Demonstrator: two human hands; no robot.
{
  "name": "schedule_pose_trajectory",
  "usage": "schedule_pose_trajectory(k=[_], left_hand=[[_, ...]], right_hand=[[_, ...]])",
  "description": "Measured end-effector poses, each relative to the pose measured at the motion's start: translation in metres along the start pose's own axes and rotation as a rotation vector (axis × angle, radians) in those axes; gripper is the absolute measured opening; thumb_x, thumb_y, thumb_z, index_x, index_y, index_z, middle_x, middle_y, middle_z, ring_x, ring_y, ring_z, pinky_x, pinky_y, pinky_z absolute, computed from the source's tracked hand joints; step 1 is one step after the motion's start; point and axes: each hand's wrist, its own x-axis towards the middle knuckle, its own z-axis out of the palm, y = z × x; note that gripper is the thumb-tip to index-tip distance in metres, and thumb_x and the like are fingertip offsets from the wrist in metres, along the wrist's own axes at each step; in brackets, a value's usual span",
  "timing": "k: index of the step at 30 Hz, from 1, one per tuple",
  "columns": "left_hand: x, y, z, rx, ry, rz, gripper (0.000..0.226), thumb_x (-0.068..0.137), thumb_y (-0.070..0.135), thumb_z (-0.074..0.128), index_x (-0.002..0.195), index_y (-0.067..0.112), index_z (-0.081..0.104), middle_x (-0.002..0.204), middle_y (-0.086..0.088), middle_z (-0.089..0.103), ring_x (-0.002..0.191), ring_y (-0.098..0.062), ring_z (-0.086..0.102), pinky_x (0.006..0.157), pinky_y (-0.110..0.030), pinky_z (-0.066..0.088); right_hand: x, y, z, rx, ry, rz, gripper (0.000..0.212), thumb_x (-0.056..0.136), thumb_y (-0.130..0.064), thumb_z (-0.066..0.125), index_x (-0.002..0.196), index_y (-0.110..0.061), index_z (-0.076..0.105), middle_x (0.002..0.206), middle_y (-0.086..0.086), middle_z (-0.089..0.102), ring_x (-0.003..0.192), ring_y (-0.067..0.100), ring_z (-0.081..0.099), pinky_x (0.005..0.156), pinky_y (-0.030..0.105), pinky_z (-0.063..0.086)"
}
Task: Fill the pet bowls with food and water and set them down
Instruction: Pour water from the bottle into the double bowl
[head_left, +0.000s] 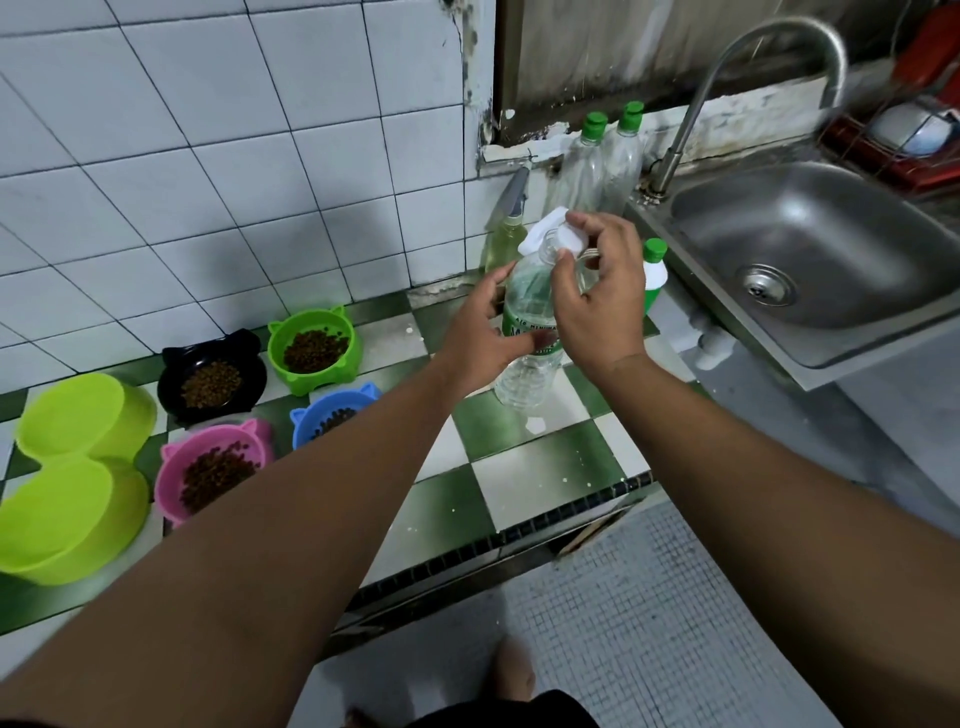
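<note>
Kibble (314, 351) is in four bowls (349, 362), water not poured yet: my left hand (478, 343) holds the bottle (527, 376), right hand (602, 291) pinches its cap (545, 224).

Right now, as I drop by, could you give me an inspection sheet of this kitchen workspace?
Surface: green-and-white tiled counter, with white specks on it.
Job's things: green bowl, black bowl, pink bowl and blue bowl hold kibble; lime tubs, contents unclear; water bottle stands upright.
Clutter: green-capped bottles and spray bottle by the wall; small bottle beside the sink.
Hands: left hand holds the water bottle's side; right hand pinches its white cap.
Cables: nothing seen.
Surroundings: steel sink, faucet, red dish rack.
</note>
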Motion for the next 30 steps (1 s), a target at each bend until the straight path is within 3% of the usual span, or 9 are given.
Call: schedule_pose_trajectory(k=[10, 14, 19, 23, 30], left_hand=[[0.0, -0.004, -0.002, 0.061, 0.011, -0.006, 0.102, 0.063, 0.039, 0.096, 0.149, 0.029, 0.043, 0.135, 0.005, 0.063, 0.124, -0.014, 0.06, 0.103, -0.046, 0.054], [-0.002, -0.004, -0.002, 0.082, 0.012, -0.008, 0.103, 0.063, 0.042, 0.096, 0.149, 0.032, 0.041, 0.138, 0.006, 0.062, 0.126, -0.013, 0.059, 0.103, -0.046, 0.054], [-0.002, -0.002, -0.001, 0.08, 0.01, 0.003, 0.099, 0.067, 0.033, 0.096, 0.15, 0.026, 0.042, 0.133, 0.005, 0.065, 0.12, -0.011, 0.063, 0.099, -0.043, 0.057], [-0.002, -0.003, -0.002, 0.08, 0.003, 0.009, 0.097, 0.066, 0.031, 0.096, 0.148, 0.026, 0.044, 0.131, 0.005, 0.066, 0.117, -0.011, 0.065, 0.1, -0.046, 0.056], [-0.003, -0.002, -0.001, 0.067, 0.012, -0.005, 0.096, 0.068, 0.031, 0.095, 0.148, 0.028, 0.043, 0.13, 0.006, 0.066, 0.117, -0.01, 0.064, 0.1, -0.043, 0.057]], right_hand=[[-0.007, 0.003, 0.001, 0.018, 0.09, 0.091, 0.028, 0.089, -0.008, 0.056, 0.116, -0.007, 0.06, 0.115, 0.007, 0.055, 0.106, 0.014, 0.054, 0.091, 0.036, 0.049], [-0.015, 0.009, -0.001, 0.026, 0.151, 0.119, 0.027, 0.087, -0.009, 0.055, 0.113, -0.01, 0.06, 0.111, 0.007, 0.056, 0.103, 0.017, 0.055, 0.087, 0.039, 0.051], [0.001, 0.002, 0.001, 0.035, 0.117, 0.054, 0.026, 0.09, -0.006, 0.055, 0.114, -0.005, 0.064, 0.114, 0.01, 0.055, 0.104, -0.004, 0.049, 0.093, 0.022, 0.047], [0.005, 0.002, 0.006, 0.001, 0.008, -0.049, 0.025, 0.09, -0.006, 0.057, 0.111, -0.007, 0.07, 0.113, 0.008, 0.059, 0.111, 0.016, 0.055, 0.098, 0.025, 0.045], [0.009, 0.003, 0.004, 0.009, -0.098, 0.002, 0.023, 0.09, -0.012, 0.06, 0.111, -0.012, 0.071, 0.111, 0.0, 0.06, 0.108, 0.017, 0.057, 0.093, 0.017, 0.043]])
